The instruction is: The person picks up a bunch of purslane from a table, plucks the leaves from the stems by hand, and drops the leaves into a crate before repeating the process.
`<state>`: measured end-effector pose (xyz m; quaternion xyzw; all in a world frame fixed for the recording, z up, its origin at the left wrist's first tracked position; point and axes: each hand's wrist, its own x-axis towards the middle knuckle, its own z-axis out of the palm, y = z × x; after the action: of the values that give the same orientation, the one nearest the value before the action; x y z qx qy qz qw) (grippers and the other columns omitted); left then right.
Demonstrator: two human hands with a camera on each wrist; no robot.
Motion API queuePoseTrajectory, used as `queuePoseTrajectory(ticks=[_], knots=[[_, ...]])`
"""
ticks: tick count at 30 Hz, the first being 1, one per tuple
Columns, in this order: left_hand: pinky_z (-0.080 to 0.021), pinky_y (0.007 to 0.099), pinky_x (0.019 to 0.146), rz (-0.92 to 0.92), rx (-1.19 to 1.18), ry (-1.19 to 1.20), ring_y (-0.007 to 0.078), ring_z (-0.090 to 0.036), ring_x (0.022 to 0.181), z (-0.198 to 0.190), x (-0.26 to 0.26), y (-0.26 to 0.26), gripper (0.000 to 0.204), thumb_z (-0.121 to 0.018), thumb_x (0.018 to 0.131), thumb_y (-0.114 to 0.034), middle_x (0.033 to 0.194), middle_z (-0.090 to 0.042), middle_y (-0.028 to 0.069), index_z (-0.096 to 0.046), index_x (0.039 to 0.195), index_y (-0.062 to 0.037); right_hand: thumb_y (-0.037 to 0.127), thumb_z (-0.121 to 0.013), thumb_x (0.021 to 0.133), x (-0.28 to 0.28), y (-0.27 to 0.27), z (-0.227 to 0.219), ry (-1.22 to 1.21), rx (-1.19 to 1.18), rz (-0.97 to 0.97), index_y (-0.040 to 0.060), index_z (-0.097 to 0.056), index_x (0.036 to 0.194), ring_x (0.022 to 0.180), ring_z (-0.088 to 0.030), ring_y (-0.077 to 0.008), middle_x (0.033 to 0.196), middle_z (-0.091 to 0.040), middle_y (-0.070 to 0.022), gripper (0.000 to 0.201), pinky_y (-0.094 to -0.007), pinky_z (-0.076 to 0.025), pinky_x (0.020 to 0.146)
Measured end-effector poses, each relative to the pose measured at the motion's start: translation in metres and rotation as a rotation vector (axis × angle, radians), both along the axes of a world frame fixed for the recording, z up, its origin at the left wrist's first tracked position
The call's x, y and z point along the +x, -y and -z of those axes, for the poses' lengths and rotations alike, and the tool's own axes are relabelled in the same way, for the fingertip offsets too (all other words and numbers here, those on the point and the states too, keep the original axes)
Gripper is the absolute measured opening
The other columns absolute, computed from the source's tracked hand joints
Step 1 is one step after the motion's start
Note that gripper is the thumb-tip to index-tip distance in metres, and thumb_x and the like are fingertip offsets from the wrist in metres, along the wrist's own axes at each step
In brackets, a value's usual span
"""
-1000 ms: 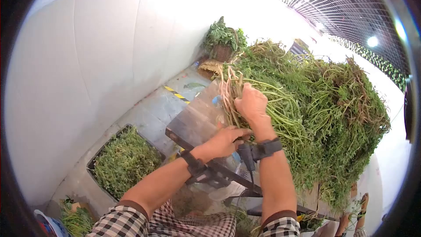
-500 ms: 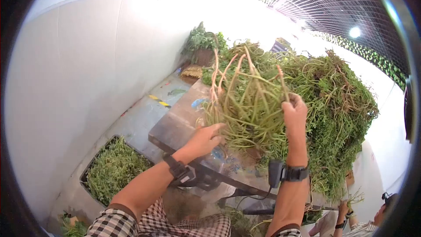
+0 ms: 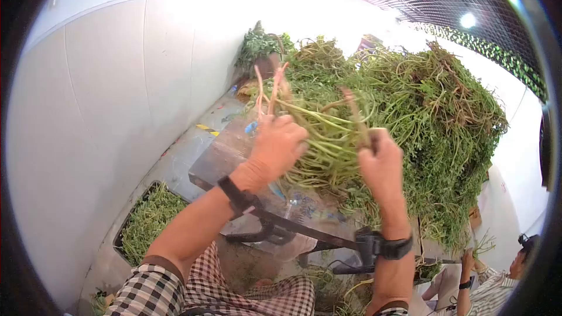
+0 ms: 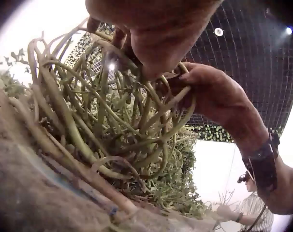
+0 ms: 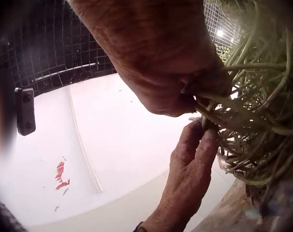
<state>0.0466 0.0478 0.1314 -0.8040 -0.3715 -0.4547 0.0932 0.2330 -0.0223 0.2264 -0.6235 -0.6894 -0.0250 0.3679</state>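
Observation:
A loose tangle of long green stems with pinkish ends lies over the table between my hands. My left hand grips some stems at the tangle's left side, and pink stem ends stick up above its knuckles. At the right side my right hand holds a thick brownish stem between thumb and fingers, its tip pointing up. From the left wrist, curved stems hang below the left hand, with the right hand close by. The right wrist view shows stems running into the right hand.
A large heap of leafy greens covers the table's right and far side. Below left on the floor stands a dark crate of greens. A leafy basket stands by the white wall. Another person is at the lower right.
My hands moved apart from close together, the right one going right with stems. Since half a second ago, the left hand has risen from the table side and taken hold of stems.

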Motion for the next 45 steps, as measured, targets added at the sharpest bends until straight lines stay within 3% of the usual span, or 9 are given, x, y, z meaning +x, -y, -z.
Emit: queuePoseTrajectory(ticks=[3,7,10,21,25,32,39,43,45], knots=[[-0.036,0.0413,0.083,-0.15,-0.165,-0.088,0.0258,-0.051,0.093,0.017,-0.018,-0.016,0.015,-0.054,0.079,-0.021,0.085,-0.057,0.0086,-0.058,0.082,-0.0064,0.002,-0.048,0.069,0.079,0.0,-0.009,-0.023,0.222,0.121,-0.0028,-0.054,0.086,0.058,-0.054,-0.0217,0.069,-0.058,-0.0141,0.019,-0.0327,-0.045,0.057],[-0.041,0.0416,0.074,-0.057,-0.435,0.1,0.0326,-0.052,0.087,0.026,-0.024,-0.024,0.021,-0.051,0.084,-0.024,0.084,-0.056,0.014,-0.057,0.082,-0.0041,0.005,-0.055,0.076,0.164,0.006,-0.009,-0.717,0.121,0.096,0.0007,-0.055,0.089,0.058,-0.055,-0.0121,0.072,-0.058,-0.0056,0.013,-0.0241,-0.044,0.049],[-0.043,0.0424,0.071,-0.027,-0.423,0.082,0.0352,-0.053,0.083,0.031,-0.017,-0.025,0.022,-0.05,0.084,-0.026,0.083,-0.057,0.0159,-0.058,0.084,-0.0046,0.009,-0.057,0.082,0.194,-0.002,-0.006,-0.925,0.116,0.036,0.0,-0.053,0.094,0.063,-0.057,-0.0136,0.076,-0.057,-0.0051,0.016,-0.0296,-0.052,0.053],[-0.043,0.0447,0.071,-0.032,-0.449,0.121,0.0354,-0.056,0.081,0.038,-0.022,-0.029,0.023,-0.049,0.083,-0.025,0.082,-0.058,0.0183,-0.06,0.084,-0.0045,0.012,-0.057,0.084,0.303,0.02,-0.028,-0.903,0.136,0.126,0.0031,-0.054,0.102,0.057,-0.053,-0.0102,0.078,-0.058,-0.0023,0.021,-0.0266,-0.043,0.046],[-0.043,0.0448,0.073,-0.014,-0.458,0.02,0.0366,-0.056,0.083,0.02,-0.02,-0.016,0.024,-0.053,0.08,-0.022,0.084,-0.059,0.0198,-0.058,0.088,-0.0008,0.02,-0.052,0.088,0.303,0.062,-0.023,-1.079,0.203,0.062,0.0014,-0.048,0.113,0.058,-0.05,-0.0116,0.078,-0.055,-0.0003,0.032,-0.0266,-0.044,0.048],[-0.039,0.0405,0.088,0.035,-0.208,0.006,0.0345,-0.05,0.103,-0.013,0.008,0.019,0.042,-0.065,0.071,-0.019,0.108,-0.054,0.0185,-0.052,0.108,-0.0046,0.039,-0.053,0.087,0.209,0.072,0.019,-0.89,-0.207,-0.061,0.0024,-0.041,0.124,0.097,-0.054,-0.0204,0.114,-0.052,-0.0112,0.053,-0.0318,-0.048,0.067],[-0.027,0.0454,0.1,0.095,-0.07,-0.391,0.0327,-0.029,0.126,-0.025,0.064,0.035,0.066,-0.072,0.063,-0.023,0.136,-0.032,0.014,-0.043,0.122,-0.0102,0.042,-0.05,0.087,0.184,0.047,0.079,-1.54,-0.112,-0.328,0.0027,-0.042,0.12,0.091,-0.056,-0.0243,0.101,-0.058,-0.011,0.052,-0.0401,-0.047,0.074],[-0.033,0.0466,0.09,0.08,-0.205,-0.619,0.03,-0.037,0.118,-0.001,0.076,0.019,0.058,-0.07,0.065,-0.023,0.129,-0.037,0.0153,-0.045,0.116,-0.0094,0.034,-0.042,0.092,0.149,0.063,0.04,-1.565,-0.041,-0.398,0.0036,-0.045,0.112,0.077,-0.056,-0.0216,0.079,-0.056,-0.0073,0.036,-0.0406,-0.047,0.07],[-0.042,0.0414,0.075,-0.006,-0.148,-0.609,0.03,-0.054,0.093,0.005,0.078,0.01,0.045,-0.066,0.069,-0.018,0.104,-0.054,0.0169,-0.047,0.109,-0.0066,0.027,-0.039,0.095,0.169,0.061,0.002,-1.395,0.143,-0.373,0.0035,-0.045,0.102,0.064,-0.051,-0.0176,0.07,-0.051,-0.0041,0.025,-0.0364,-0.046,0.063]])
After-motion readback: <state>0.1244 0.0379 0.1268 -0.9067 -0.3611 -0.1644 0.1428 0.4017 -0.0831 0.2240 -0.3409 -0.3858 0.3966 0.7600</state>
